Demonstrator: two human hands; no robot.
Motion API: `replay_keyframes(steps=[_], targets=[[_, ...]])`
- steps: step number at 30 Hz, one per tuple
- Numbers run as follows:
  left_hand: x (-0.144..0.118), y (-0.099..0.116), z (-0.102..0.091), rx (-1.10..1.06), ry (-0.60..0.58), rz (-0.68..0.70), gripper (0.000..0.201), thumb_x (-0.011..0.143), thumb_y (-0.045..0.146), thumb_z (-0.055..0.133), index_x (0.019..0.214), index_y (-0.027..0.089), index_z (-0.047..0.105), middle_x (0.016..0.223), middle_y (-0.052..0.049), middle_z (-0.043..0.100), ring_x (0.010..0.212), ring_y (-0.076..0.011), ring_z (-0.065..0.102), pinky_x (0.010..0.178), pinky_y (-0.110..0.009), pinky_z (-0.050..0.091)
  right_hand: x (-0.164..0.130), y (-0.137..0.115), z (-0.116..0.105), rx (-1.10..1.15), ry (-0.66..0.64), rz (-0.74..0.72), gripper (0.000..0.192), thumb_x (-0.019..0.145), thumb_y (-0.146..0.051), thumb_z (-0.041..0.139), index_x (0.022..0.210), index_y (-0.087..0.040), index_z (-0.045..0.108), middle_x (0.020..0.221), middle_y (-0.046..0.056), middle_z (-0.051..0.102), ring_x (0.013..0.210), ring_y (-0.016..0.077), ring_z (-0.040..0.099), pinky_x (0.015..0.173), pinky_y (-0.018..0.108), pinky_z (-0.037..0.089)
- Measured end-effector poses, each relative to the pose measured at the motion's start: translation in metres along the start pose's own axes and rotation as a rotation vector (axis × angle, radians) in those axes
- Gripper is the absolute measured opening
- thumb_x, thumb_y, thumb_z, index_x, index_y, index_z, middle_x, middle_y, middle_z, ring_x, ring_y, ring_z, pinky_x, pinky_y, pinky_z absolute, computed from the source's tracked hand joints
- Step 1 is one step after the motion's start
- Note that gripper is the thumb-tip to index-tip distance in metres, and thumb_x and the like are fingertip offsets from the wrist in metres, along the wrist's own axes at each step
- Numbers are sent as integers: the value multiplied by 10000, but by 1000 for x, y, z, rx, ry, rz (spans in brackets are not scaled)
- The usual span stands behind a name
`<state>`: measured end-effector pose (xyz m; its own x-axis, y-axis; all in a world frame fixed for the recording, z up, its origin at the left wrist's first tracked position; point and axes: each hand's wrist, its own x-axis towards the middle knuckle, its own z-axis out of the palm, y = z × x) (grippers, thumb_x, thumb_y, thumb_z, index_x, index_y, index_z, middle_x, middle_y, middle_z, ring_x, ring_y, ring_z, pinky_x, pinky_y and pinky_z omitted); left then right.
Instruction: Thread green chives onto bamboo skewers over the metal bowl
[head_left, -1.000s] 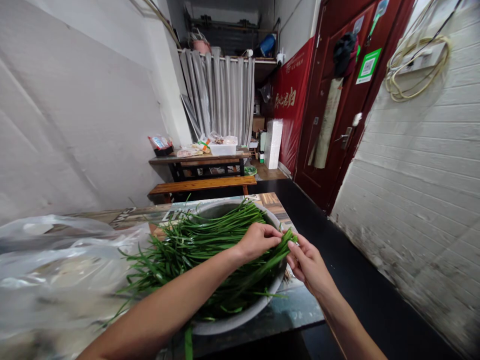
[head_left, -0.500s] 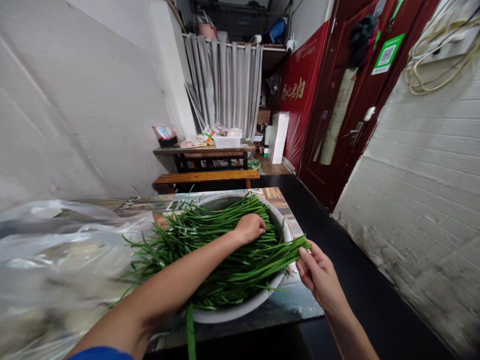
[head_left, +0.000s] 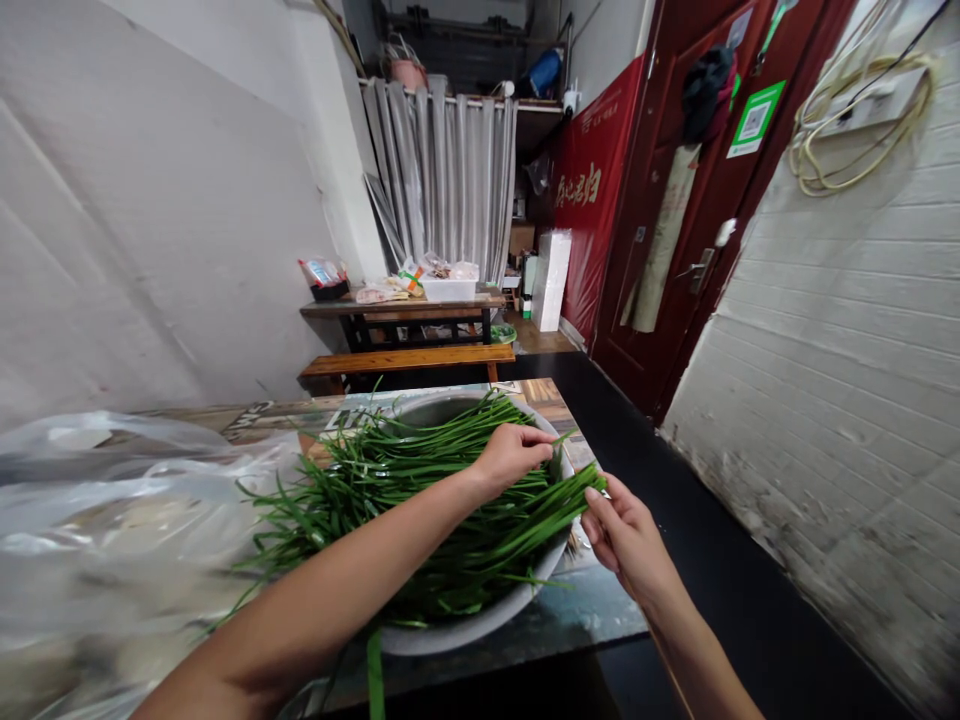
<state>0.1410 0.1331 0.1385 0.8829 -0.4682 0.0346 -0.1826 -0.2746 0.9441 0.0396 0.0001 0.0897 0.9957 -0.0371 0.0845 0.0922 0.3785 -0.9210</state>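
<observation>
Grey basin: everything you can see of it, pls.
The basin is round, wide and open-topped, with a smooth grey rim that looks metallic. It sits upright on the patterned table, heaped with long green leaves that spill over its left side, hiding most of its inside. The left hand is above it, the right hand beside its right rim.

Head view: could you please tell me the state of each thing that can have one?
Left hand: pinching a green piece
Right hand: gripping green stalks near their ends
Basin: upright, heaped with green stalks
Plastic bag: crumpled, blurred; open or tied, cannot tell
White tub: filled
Curtain: drawn across
Door: shut
</observation>
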Motion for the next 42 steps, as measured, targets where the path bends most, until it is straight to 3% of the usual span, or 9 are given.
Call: replay_keyframes(steps=[6, 12, 18, 20, 23, 29, 35, 39, 42], targets=[[-2, 3, -2, 28, 24, -3, 280, 670, 224, 593, 894, 83, 685, 665, -31, 646, 516, -85, 494, 513, -198, 398, -2, -1, 0, 12, -12, 3, 233, 824, -359, 536, 973, -185, 488, 446, -92, 443, 270, -1, 170, 269, 117, 105], [-4, -5, 0, 147, 6, 138, 261, 690, 236, 586, 886, 105, 697, 838, -67, 691, 763, -160, 608, 708, -228, 459, 0, 2, 2, 40, 0, -10, 282, 813, -384, 546, 1014, -192, 495, 455, -87, 458, 262, 0, 188, 266, 119, 113], [-12, -2, -18, 288, -379, 213, 285, 739, 261, 555, 979, 161, 670, 922, -32, 685, 820, -144, 617, 752, -197, 440, -2, 6, 2, 57, -9, -11, 326, 808, -379, 560, 1063, -186, 494, 424, -96, 416, 275, 12, 182, 276, 131, 116], [-6, -4, -32, 358, -340, 175, 288, 750, 271, 539, 981, 158, 668, 889, -35, 691, 800, -142, 619, 732, -197, 438, -7, 8, 0, 18, -1, -28, 277, 819, -365, 551, 1028, -188, 507, 427, -95, 413, 279, 11, 189, 283, 132, 116], [8, -22, -46, 581, -144, 192, 212, 708, 238, 571, 860, 176, 705, 820, -35, 698, 735, -147, 614, 679, -197, 424, -15, 11, -4, -30, -9, -29, 216, 816, -355, 559, 949, -190, 522, 482, -73, 466, 280, 9, 264, 291, 131, 166], [25, -59, -34, 806, -185, 253, 123, 677, 238, 606, 729, 225, 716, 709, -18, 681, 700, -142, 589, 642, -190, 380, -22, 13, -15, 51, -59, 70, 349, 789, -371, 589, 1084, -224, 472, 500, -78, 482, 265, -7, 207, 267, 120, 136], [15, -56, -22, 764, -171, 325, 166, 690, 336, 620, 767, 218, 707, 751, -39, 661, 717, -153, 571, 646, -207, 372, -21, 16, -18, 69, -37, 99, 267, 781, -371, 599, 970, -206, 509, 487, -78, 484, 259, -7, 211, 262, 119, 137], [9, -58, -21, 770, -168, 249, 91, 662, 262, 638, 683, 195, 696, 709, -34, 664, 709, -155, 577, 646, -210, 380, -21, 16, -16, 48, -31, 89, 255, 776, -386, 600, 912, -189, 511, 489, -75, 491, 248, -6, 214, 258, 125, 126], [9, -53, -22, 630, -99, 207, 156, 711, 257, 565, 717, 168, 692, 716, -28, 673, 675, -134, 582, 640, -203, 395, -19, 12, -13, 13, -37, 72, 247, 790, -384, 581, 918, -186, 504, 492, -72, 501, 241, -3, 223, 257, 128, 129]])
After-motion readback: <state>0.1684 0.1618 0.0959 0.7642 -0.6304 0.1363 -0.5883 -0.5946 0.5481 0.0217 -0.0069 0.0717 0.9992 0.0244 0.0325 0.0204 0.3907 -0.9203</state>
